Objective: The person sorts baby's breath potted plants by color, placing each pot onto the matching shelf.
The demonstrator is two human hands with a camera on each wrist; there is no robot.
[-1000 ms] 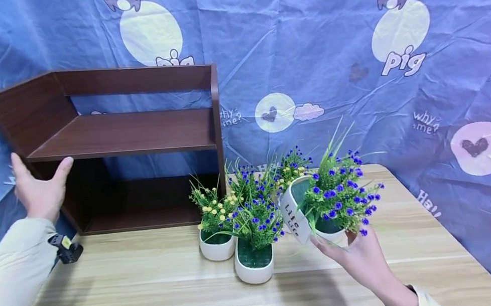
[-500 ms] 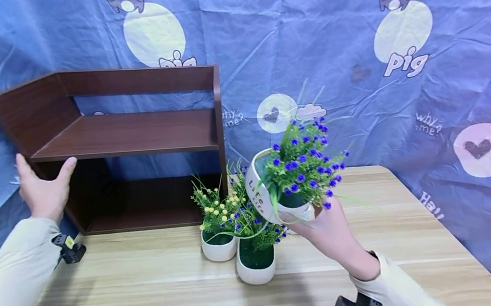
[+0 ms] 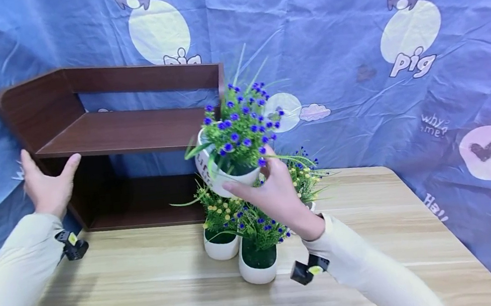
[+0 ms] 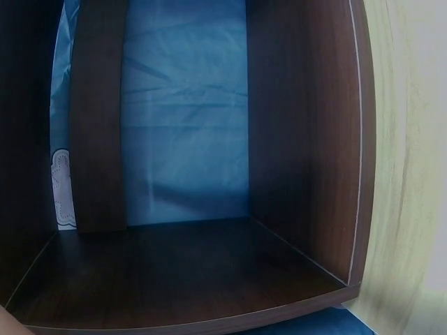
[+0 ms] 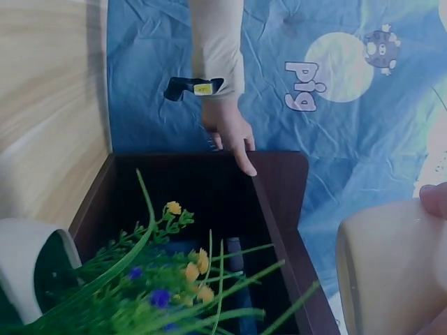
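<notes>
A white pot of artificial blue flowers [image 3: 240,128], lettered on its side, is held tilted by my right hand [image 3: 280,197]. It hangs above the other pots, in front of the shelf's right end. In the right wrist view, a fingertip rests on this pale pot [image 5: 394,262]. My left hand [image 3: 51,190] touches the left side of the dark brown two-tier desk shelf [image 3: 129,131], thumb and fingers spread and straight. The right wrist view shows that hand [image 5: 229,132] at the panel edge. Bare boards of the shelf [image 4: 174,272] fill most of the left wrist view.
On the wooden table [image 3: 142,286] stand a yellow-flowered pot [image 3: 221,246] and a blue-flowered pot [image 3: 259,265], near the shelf's lower right corner. Another flowering plant [image 3: 305,179] is partly hidden behind my right hand. A blue patterned cloth [image 3: 343,51] hangs behind.
My right hand has carried the blue-flowered pot up and to the left, from the table's right side toward the shelf's right end. The left hand stays at the shelf's side.
</notes>
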